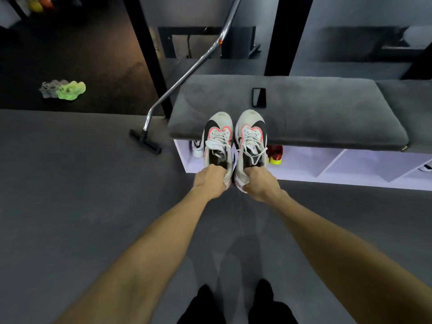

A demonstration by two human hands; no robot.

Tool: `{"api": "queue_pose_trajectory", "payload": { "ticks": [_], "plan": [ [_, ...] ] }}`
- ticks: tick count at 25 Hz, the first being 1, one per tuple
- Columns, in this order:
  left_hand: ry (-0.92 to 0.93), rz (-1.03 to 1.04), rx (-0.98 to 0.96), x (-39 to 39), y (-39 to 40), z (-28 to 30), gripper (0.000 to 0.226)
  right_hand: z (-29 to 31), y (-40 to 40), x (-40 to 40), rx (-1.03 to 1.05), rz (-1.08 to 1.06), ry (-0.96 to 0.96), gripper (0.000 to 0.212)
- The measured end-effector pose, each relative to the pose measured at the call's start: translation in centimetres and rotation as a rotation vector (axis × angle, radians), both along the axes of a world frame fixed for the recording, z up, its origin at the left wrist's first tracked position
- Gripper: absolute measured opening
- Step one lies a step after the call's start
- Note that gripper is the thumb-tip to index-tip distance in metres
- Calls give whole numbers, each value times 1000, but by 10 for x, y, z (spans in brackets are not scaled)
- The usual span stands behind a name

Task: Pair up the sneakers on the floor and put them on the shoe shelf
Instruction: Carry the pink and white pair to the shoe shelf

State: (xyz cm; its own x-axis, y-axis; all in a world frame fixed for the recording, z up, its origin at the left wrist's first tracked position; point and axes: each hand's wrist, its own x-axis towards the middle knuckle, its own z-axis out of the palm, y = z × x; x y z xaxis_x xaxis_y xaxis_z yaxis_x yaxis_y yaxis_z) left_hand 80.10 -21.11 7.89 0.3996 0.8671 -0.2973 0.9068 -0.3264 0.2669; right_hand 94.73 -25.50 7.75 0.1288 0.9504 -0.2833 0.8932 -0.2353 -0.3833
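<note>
I hold a matching pair of white, black and pink sneakers side by side in the air, toes pointing away, in front of the white shoe shelf (304, 176). My left hand (210, 181) grips the heel of the left sneaker (218, 139). My right hand (259, 181) grips the heel of the right sneaker (251, 136). Behind them, in the shelf, stand a white sneaker (197, 148) and a red and yellow sneaker (275, 154). Far off at the left, a green sneaker (71, 90) and a grey sneaker (50, 88) lie together on the dark floor.
A grey cushion (315, 113) covers the shelf top, with a black phone (259, 97) on it. A vacuum cleaner's floor head (145, 141) and metal tube lean left of the shelf. Another shoe (426, 166) shows at the shelf's right end. Black posts rise behind.
</note>
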Motion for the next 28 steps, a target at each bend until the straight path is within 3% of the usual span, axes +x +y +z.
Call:
{"api": "queue_pose_trajectory", "payload": {
  "ticks": [10, 14, 17, 28],
  "plan": [
    [11, 40, -79, -1, 22, -247, 11, -250, 26, 2, -65, 38, 30, 8],
    [20, 41, -53, 2, 32, -347, 5, -346, 34, 4, -51, 59, 37, 9],
    [40, 42, -34, 5, 39, -407, 15, -406, 42, 6, -37, 61, 11, 20],
    [6, 29, 101, 31, 99, -519, 19, -521, 101, 32, 135, 87, -53, 9]
  ]
}}
